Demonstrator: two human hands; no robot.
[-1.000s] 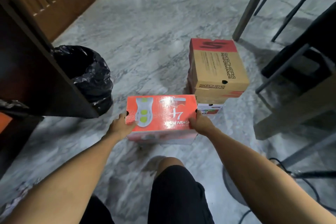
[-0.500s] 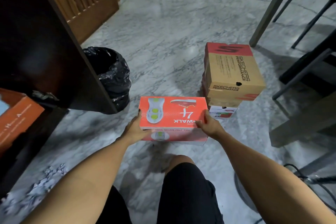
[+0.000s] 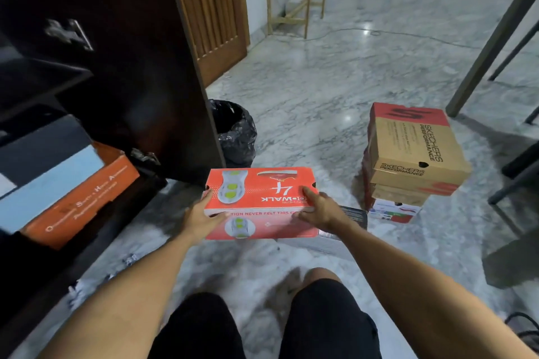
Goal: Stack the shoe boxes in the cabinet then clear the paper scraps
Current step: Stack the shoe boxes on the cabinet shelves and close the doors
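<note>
A: Where are the hands?

B: Both are on the red cardboard shoe box with the pale sole print on its lid (image 3: 259,192), at about twelve o'clock from the knees. The left hand (image 3: 201,220) clasps the left end: thumb along the top edge, fingers spread against the near side wall. The right hand (image 3: 319,208) takes the right end, its forefinger stretched flat across the lid and the rest of the fingers curled over the front corner.

A: So the hands are apart?

B: Yes, apart by the length of the box, each clamped on its own end. Whether the box is off the grey marbled floor (image 3: 320,90) I cannot tell.

A: And the other boxes?

B: At two o'clock stands a stack of brown-and-red cardboard shoe boxes (image 3: 414,151), with a white box (image 3: 392,211) at the bottom. At nine o'clock the dark wooden cabinet (image 3: 122,73) stands with its door open, and inside lies an orange box with a pale blue lid (image 3: 67,189).

A: Any scraps?

B: White paper scraps (image 3: 96,283) lie on the floor along the foot of the cabinet, at eight o'clock. A bin lined with a black plastic bag (image 3: 236,132) sits at eleven o'clock, just beyond the cabinet door.
</note>
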